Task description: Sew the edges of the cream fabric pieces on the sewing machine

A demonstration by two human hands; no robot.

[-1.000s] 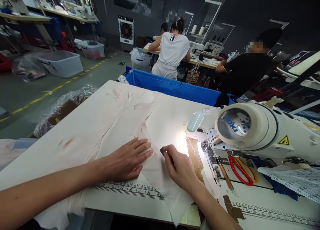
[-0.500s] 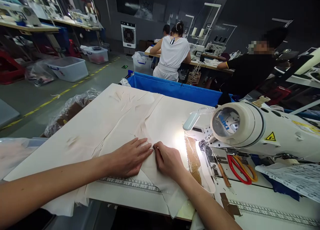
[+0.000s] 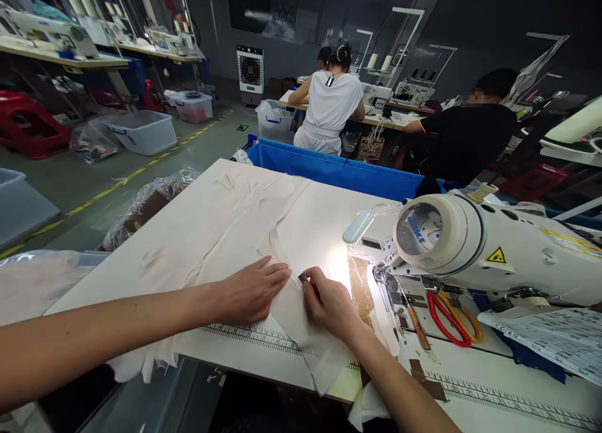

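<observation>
My left hand [image 3: 254, 290] lies flat on thin off-white fabric [image 3: 292, 311] with its fingers stretched out. Just to its right, my right hand [image 3: 329, 301] pinches a small dark flat piece [image 3: 302, 277] over the same fabric; its exact kind is too small to tell. The fabric hangs over the table's front edge. More off-white cloth [image 3: 235, 210] is spread across the white table to the left and behind my hands. Part of a printed ruler scale [image 3: 256, 338] shows in front of my left hand.
A sewing machine [image 3: 437, 232] stands at the right, its lamp lit. Beside it lie red-handled scissors [image 3: 446, 323], an orange handle [image 3: 470, 323] and a wooden-handled tool [image 3: 417, 328]. A blue cloth bin [image 3: 338, 166] borders the table's far edge. Co-workers sit beyond it.
My right hand has moved slightly right, away from my left fingertips, and the small dark piece shows more clearly. My left hand stays flat on the fabric. The view has shifted a little.
</observation>
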